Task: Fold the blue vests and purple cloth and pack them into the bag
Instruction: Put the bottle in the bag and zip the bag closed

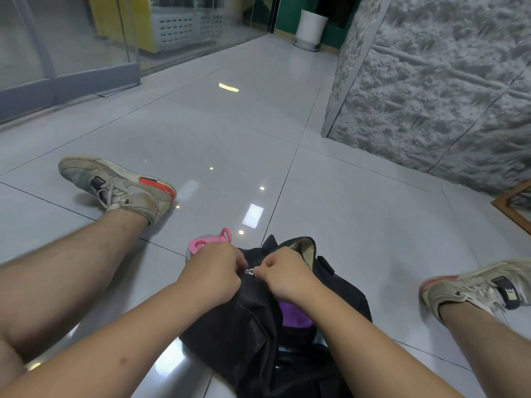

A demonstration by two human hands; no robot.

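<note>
A black bag (pixel 255 326) lies on the tiled floor between my legs. Its top opening gapes at the far end, showing a tan lining (pixel 301 247). Purple cloth (pixel 294 314) shows through the opening under my right wrist. My left hand (pixel 214 268) grips the bag's fabric beside the zip. My right hand (pixel 283 275) pinches the small metal zip pull (pixel 249 271) between the two hands. No blue vests can be seen.
A bottle with a pink lid (pixel 211 241) stands just behind my left hand. My legs and worn sneakers (pixel 120 186) spread to either side. A rough grey wall (pixel 431 81) rises at the right, a glass partition (pixel 66 53) at the left, a white bin (pixel 310 27) far back.
</note>
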